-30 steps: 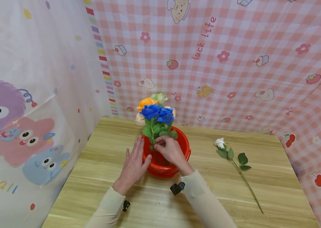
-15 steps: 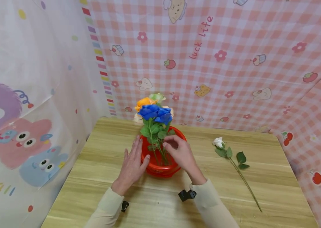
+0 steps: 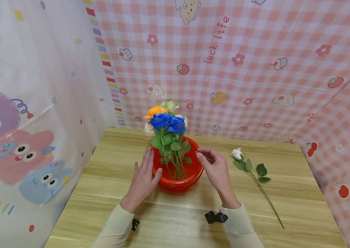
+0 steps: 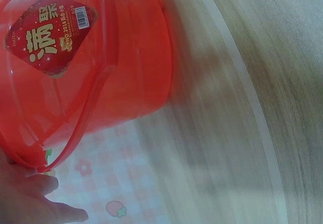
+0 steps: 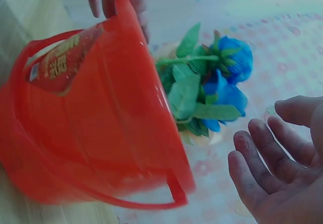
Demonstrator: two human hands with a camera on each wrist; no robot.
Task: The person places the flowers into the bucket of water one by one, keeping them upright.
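A red plastic bucket (image 3: pixel 176 187) holds several artificial roses, their stems standing inside it. Two blue roses (image 3: pixel 167 123) are in front, an orange rose (image 3: pixel 156 112) and a pale green rose (image 3: pixel 170 105) behind, with pale cream blooms partly hidden. My left hand (image 3: pixel 140 182) rests against the bucket's left rim with fingers extended. Just off the right side of the rim, my right hand (image 3: pixel 216 173) holds nothing. The right wrist view shows its fingers (image 5: pixel 275 156) loosely bent and apart from the bucket. A white rose (image 3: pixel 237 154) lies to the right.
The white rose's long stem (image 3: pixel 266 196) slants across the wooden table (image 3: pixel 88 193) toward its front right. A pink checked cloth (image 3: pixel 212 75) hangs behind the table, and a white patterned cloth (image 3: pixel 78 89) hangs at the left. The bucket's handle (image 4: pixel 93 100) hangs down its side.
My right hand has let go of a stem in the bucket and drawn back to the right, past the rim. My left hand has stayed at the left rim.
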